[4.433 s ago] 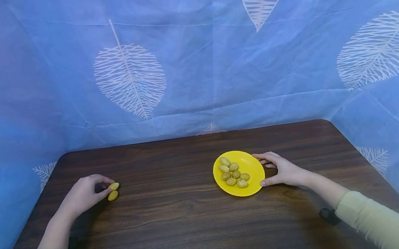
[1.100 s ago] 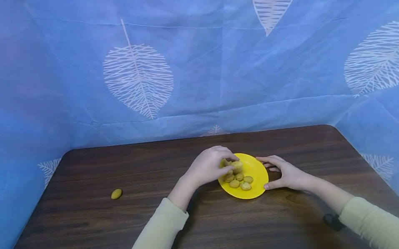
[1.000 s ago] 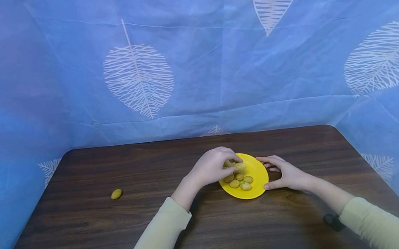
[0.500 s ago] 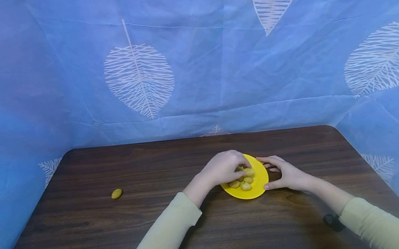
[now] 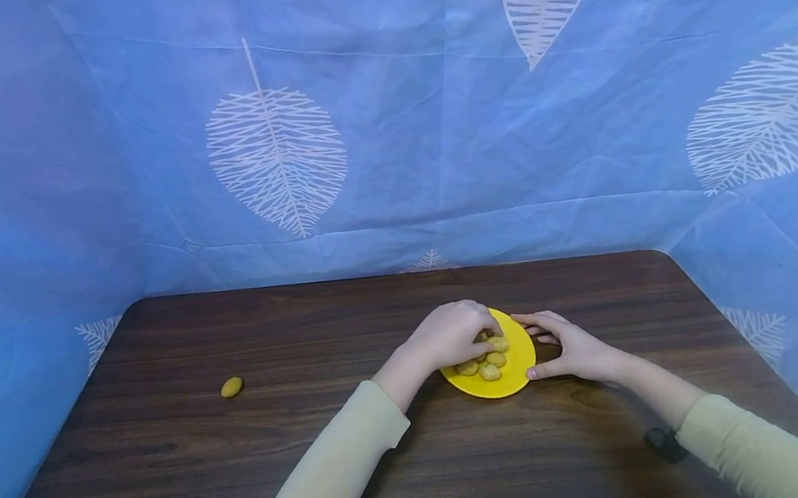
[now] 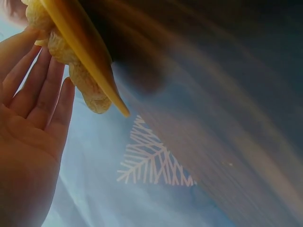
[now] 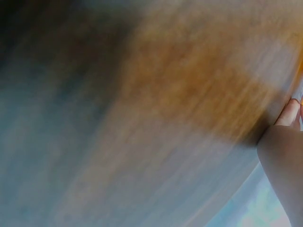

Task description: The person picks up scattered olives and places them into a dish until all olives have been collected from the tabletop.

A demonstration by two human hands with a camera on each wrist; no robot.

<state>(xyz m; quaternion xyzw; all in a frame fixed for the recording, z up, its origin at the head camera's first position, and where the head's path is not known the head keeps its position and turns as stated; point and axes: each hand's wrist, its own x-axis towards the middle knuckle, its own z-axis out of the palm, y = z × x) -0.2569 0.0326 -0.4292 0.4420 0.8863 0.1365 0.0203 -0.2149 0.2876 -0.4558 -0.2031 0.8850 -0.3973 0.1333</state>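
A yellow plate (image 5: 518, 358) lies on the table and bears several wrinkled, tan-yellow, nut-like pieces (image 5: 489, 372). Over them is my left hand (image 5: 451, 334), its thumb and forefinger pinching one nut-like piece (image 5: 498, 344). The left wrist view has the hand (image 6: 31, 118) palm up front, fingertips at the pieces (image 6: 87, 87) beside the plate's edge (image 6: 102, 75). At the plate's right rim, my right hand (image 5: 567, 351) holds on with thumb and fingers. Some pieces are hidden behind the left hand. A single nut-like piece (image 5: 231, 387) lies apart at the left.
The dark wooden table (image 5: 305, 337) has rounded far corners. Blue cloth (image 5: 382, 117) with white leaf prints hangs behind it and along both sides. A small black device (image 5: 664, 444) sits at the right wrist. The right wrist view is mostly blurred tabletop (image 7: 180, 94).
My left hand picked up one of two nut-like pieces at the left and brought it over the plate. It then shifted slightly right and nearer, stopping there. The right hand stays at the rim.
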